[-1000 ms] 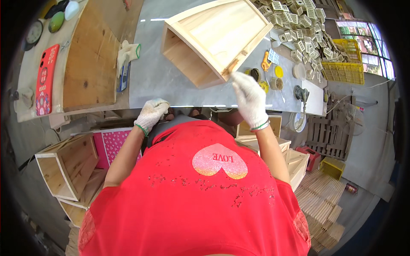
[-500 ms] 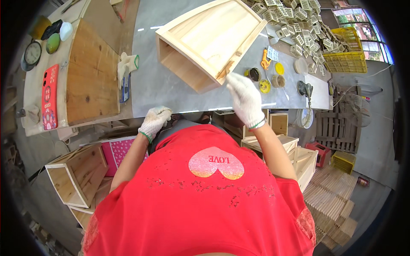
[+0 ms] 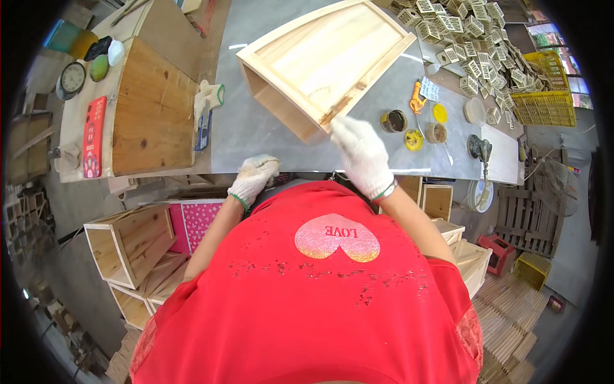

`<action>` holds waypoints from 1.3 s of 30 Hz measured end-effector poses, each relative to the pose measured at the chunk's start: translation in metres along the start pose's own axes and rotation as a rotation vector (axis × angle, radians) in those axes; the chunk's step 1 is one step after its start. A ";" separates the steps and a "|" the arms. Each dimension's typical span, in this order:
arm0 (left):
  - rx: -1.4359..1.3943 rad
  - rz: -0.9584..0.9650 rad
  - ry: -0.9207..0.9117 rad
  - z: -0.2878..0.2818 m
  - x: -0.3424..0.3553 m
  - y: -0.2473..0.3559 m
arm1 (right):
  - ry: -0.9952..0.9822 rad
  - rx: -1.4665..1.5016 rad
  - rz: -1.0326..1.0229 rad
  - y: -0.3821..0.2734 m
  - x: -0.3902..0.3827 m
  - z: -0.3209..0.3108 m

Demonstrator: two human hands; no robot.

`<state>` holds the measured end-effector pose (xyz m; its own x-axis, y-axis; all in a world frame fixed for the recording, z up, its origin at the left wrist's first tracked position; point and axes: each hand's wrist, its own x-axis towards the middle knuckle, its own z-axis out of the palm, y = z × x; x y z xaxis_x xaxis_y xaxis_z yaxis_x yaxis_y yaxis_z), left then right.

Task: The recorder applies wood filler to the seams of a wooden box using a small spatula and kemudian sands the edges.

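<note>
A pale wooden box [image 3: 326, 61] lies on its side on the grey tabletop [image 3: 233, 121], its open end facing the lower left. Brown filler-like smears [image 3: 339, 107] mark its near right corner. My right hand [image 3: 362, 157], in a white knit glove, is at that corner, fingertips drawn together. Whatever they pinch, if anything, is hidden. My left hand [image 3: 254, 178], gloved alike, is curled closed by the table's front edge, apart from the box. What it may hold does not show.
Right of the box stand an open jar of dark paste [image 3: 394, 121], a yellow lid [image 3: 414, 139] and an orange-handled tool [image 3: 417, 97]. Small slatted wooden pieces [image 3: 473, 48] pile up behind. At left are a spare glove [image 3: 208, 96] and a wooden panel [image 3: 155, 109]. Wooden boxes [image 3: 131, 246] stand below.
My right hand has moved left and slightly nearer along the smeared corner. The left hand remains closed at the table edge. The whole view has shifted, so most surroundings appear further right.
</note>
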<state>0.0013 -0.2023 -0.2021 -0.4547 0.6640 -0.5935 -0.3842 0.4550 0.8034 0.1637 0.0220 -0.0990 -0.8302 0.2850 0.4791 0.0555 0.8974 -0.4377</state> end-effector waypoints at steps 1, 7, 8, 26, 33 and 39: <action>-0.025 -0.021 -0.003 0.006 0.000 0.003 | -0.050 0.047 0.007 -0.009 -0.003 -0.002; -0.039 -0.086 0.014 0.025 -0.003 0.014 | 0.033 0.044 0.023 0.001 0.002 -0.006; -0.012 -0.083 0.016 0.027 -0.004 0.018 | 0.144 -0.012 0.044 0.011 0.005 -0.007; 0.053 -0.108 -0.063 0.016 0.009 0.005 | -0.062 -0.070 -0.044 -0.006 -0.021 0.014; 0.028 -0.116 -0.087 0.007 0.009 0.004 | 0.031 -0.088 -0.003 0.008 -0.007 -0.004; -0.047 -0.110 -0.078 0.003 0.007 -0.002 | 0.020 -0.130 0.133 0.012 0.010 -0.007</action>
<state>0.0011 -0.1973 -0.2075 -0.3449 0.6564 -0.6710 -0.4663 0.5005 0.7294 0.1599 0.0377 -0.0940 -0.7995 0.4100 0.4390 0.2366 0.8867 -0.3971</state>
